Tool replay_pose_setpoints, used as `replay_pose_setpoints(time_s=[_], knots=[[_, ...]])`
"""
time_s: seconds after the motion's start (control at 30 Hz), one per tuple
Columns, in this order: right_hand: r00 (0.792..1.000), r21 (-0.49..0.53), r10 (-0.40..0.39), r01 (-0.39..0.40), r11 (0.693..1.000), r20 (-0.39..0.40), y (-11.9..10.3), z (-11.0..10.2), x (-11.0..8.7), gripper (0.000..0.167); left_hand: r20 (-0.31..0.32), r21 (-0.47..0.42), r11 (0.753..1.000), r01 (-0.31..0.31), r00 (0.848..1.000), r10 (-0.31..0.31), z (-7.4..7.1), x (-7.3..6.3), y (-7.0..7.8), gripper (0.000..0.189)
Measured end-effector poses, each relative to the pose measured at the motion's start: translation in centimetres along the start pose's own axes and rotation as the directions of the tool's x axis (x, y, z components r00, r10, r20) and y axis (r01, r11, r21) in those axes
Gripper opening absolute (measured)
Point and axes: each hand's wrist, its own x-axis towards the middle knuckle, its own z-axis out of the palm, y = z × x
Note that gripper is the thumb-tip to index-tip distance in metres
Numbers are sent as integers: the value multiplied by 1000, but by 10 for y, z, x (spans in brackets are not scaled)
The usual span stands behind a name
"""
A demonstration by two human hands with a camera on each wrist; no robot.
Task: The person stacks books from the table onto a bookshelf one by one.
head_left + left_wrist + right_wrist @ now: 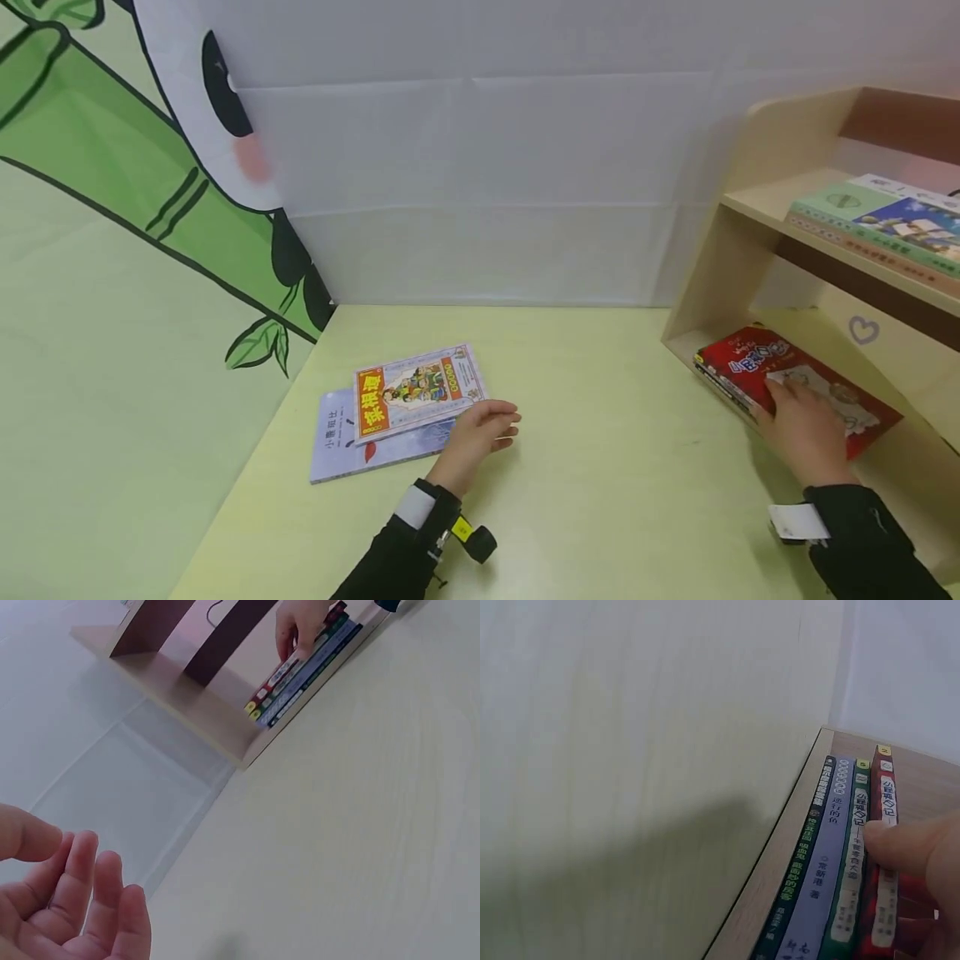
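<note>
On the shelf's lower board lies a stack of several books, with a red book (757,357) on top. My right hand (808,429) grips this red book at its near side. In the right wrist view the thumb (904,844) presses the spine side, beside the green spine (849,881) below it; the other fingers are partly hidden. My left hand (477,437) hovers near the right edge of a white-and-orange comic book (416,390), which overlaps a pale blue book (337,437). The left fingers (75,877) are loosely bent, holding nothing.
The wooden shelf unit (731,204) stands at the right of the pale yellow table (592,433). More books (892,218) lie on its upper board. A white sheet (487,150) hangs behind, and a green bamboo print (150,175) covers the left side.
</note>
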Motion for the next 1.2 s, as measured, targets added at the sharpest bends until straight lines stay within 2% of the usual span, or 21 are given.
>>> replay_pose_setpoints(time_s=[0.13, 0.23, 0.4, 0.5, 0.63, 0.77, 0.93, 1.03, 1.07, 1.13, 1.2], knots=[[1000, 0, 5, -5, 1000, 2, 1, 0, 5, 59, -94, 30, 1000, 6, 996, -3, -29, -8, -1, 29], [1000, 1, 6, -6, 1000, -1, 3, 2, 8, 60, -173, 45, 999, 9, 985, -2, -51, -16, -2, 28], [999, 13, -42, 42, 999, -28, 9, 5, 12, 60, -303, 56, 997, 48, 953, -29, -88, -31, -1, 28], [998, 15, -47, 48, 999, -29, 12, 3, 15, 61, -349, 52, 997, 61, 936, -39, -106, -36, 2, 31], [1000, 18, -16, 16, 1000, 15, 13, -2, 17, 63, -392, 58, 996, 73, 919, -44, -124, -37, 5, 34], [1000, 23, -8, 8, 1000, 30, 12, -1, 15, 64, -448, 158, 980, 123, 893, -40, -139, -39, 5, 36], [998, 47, -4, 7, 999, -57, -1, 4, 9, 64, -522, 270, 935, 228, 851, -57, -152, -33, 8, 41], [991, 97, -25, 37, 995, -128, -18, 2, 6, 60, -550, 323, 896, 304, 831, -84, -155, -24, 13, 48], [989, 117, -35, 52, 992, -145, -24, 1, 6, 57, -558, 350, 878, 327, 826, -85, -156, -21, 13, 51], [985, 163, -53, 81, 983, -164, -36, -1, 6, 52, -572, 430, 823, 372, 817, -71, -157, -14, 13, 57], [981, 197, -70, 106, 975, -179, -47, -2, 7, 49, -581, 518, 752, 408, 813, -41, -158, -8, 10, 64]])
